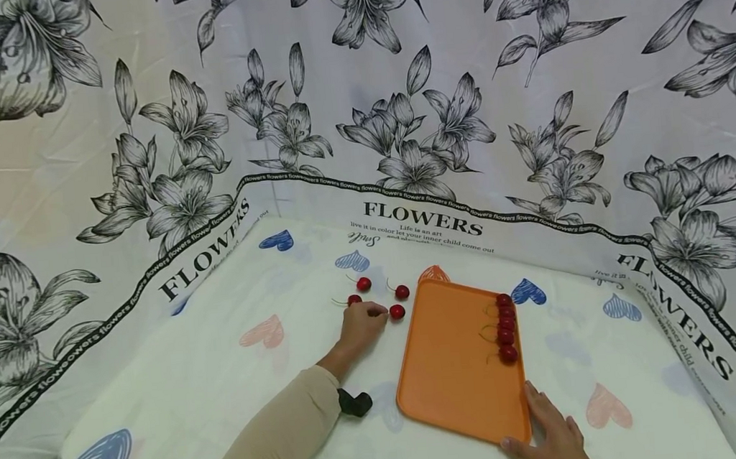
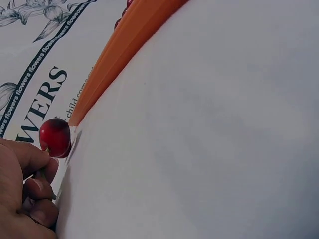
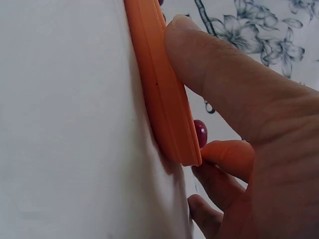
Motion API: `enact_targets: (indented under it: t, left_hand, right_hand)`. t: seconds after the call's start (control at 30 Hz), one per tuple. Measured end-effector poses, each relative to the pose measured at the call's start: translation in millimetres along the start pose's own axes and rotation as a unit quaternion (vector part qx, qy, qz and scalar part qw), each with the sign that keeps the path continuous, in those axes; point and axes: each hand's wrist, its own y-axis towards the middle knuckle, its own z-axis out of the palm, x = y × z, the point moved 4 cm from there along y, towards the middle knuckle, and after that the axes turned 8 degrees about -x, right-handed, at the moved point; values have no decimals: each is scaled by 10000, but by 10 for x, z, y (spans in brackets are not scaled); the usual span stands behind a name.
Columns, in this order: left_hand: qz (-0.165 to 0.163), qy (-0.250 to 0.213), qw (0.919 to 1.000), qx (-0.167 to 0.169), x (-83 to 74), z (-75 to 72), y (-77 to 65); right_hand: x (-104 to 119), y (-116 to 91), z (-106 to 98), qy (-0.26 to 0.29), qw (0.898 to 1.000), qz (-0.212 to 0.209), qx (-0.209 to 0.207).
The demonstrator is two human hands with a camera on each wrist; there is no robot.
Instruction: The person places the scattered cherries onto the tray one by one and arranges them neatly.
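Note:
My left hand (image 1: 361, 329) pinches the stem of a red cherry (image 1: 397, 312) between thumb and fingertips, just left of the orange tray (image 1: 453, 367). In the left wrist view this cherry (image 2: 54, 137) sits just beyond the fingertips. Other loose cherries lie around the hand: one (image 1: 363, 284) farther back, one (image 1: 402, 292) near the tray, and another (image 1: 353, 300) partly hidden behind the fingers. A row of several cherries (image 1: 507, 335) lines the tray's right side. My right hand (image 1: 553, 435) holds the tray's near right corner, thumb on the near edge and fingers along the side.
A white cloth (image 1: 226, 406) with printed hearts covers the work surface. Beside the left sleeve lies a black object (image 1: 356, 403), its kind unclear. A flower-printed curtain (image 1: 359, 115) rises behind and around the sides.

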Motion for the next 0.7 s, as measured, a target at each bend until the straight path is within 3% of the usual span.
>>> enact_targets:
  t: [0.13, 0.4, 0.57, 0.7]
  left_hand:
    - [-29, -181, 9998, -18, -27, -12, -1]
    - [-175, -561, 9979, 280, -41, -69, 5]
    - [-93, -931, 9949, 389, -145, -174, 27]
    - [-319, -1230, 9908, 473, -249, -268, 39]
  right_hand:
    - [7, 1, -3, -15, 10000, 21, 5]
    - [3, 8, 10, -40, 10000, 63, 33]
    - [-9, 8, 12, -78, 10000, 53, 18]
    - [-18, 23, 17, -85, 9999, 141, 51]
